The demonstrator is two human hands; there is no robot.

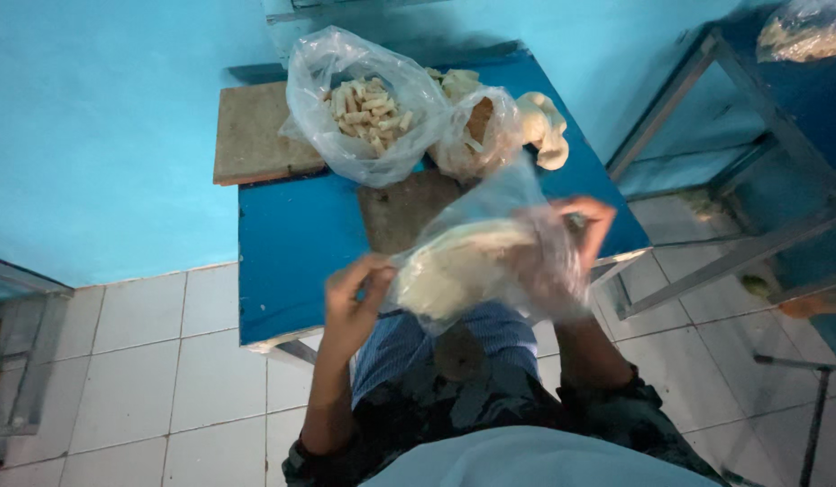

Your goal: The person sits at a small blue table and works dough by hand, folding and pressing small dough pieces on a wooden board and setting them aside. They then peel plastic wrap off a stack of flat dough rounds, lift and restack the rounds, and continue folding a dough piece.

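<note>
A clear plastic bag (490,257) hung in mid-air just in front of the blue table (292,261), flat pale rounds stacked inside it, its film creased and cloudy. The left hand (350,302) pinched its near edge and the right hand (584,230) gripped the far side. At the back of the table sat a big clear bag (364,108), mouth open, full of short cream-coloured sticks. Touching its right side was a smaller knotted bag (476,135) with something brownish in it. Top right, another clear bag (805,32) rested on a metal stand.

Glossy clear plastic bag (490,257), matt blue table (292,261)
</note>
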